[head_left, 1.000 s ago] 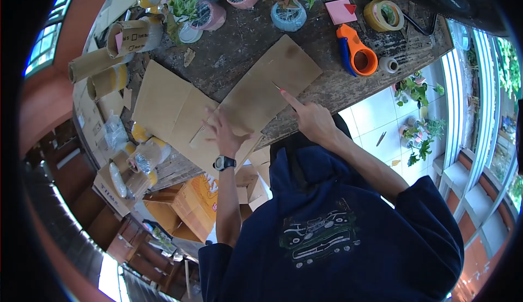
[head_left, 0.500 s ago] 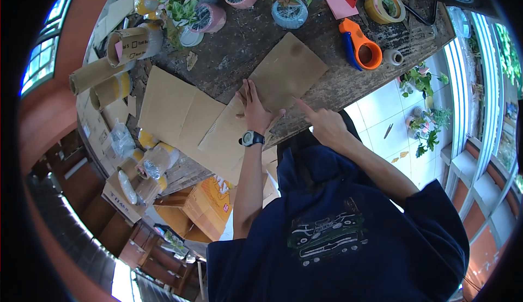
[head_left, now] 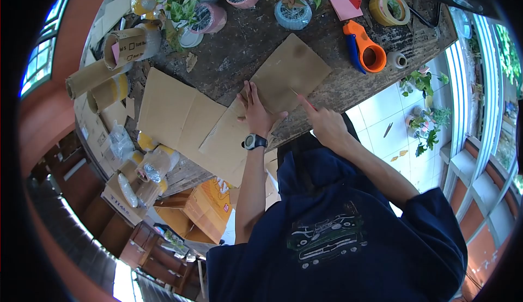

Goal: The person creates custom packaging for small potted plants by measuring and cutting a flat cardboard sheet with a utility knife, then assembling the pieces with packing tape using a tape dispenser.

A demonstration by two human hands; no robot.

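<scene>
My left hand [head_left: 257,115] lies flat with fingers spread, pressing on a brown cardboard piece [head_left: 297,65] on the worn wooden table. A slim knife [head_left: 306,104] with a red handle is in my right hand [head_left: 330,127], its pointed tip over the lower right part of that cardboard. To the left, under and beside my left wrist, a larger creased cardboard sheet [head_left: 177,106] reaches toward the table's near edge. A dark watch sits on my left wrist.
An orange and blue tape dispenser [head_left: 371,58], a white spool [head_left: 399,60], a tape roll [head_left: 402,12] and pink sticky notes [head_left: 344,9] lie at the right. Potted plants [head_left: 293,14] line the far side. Cardboard tubes [head_left: 126,51] stand left; an open box [head_left: 201,206] sits below the table.
My right hand has shifted slightly, and the knife's red handle and tip now show more clearly, reaching farther over the cardboard. My left hand stays in place.
</scene>
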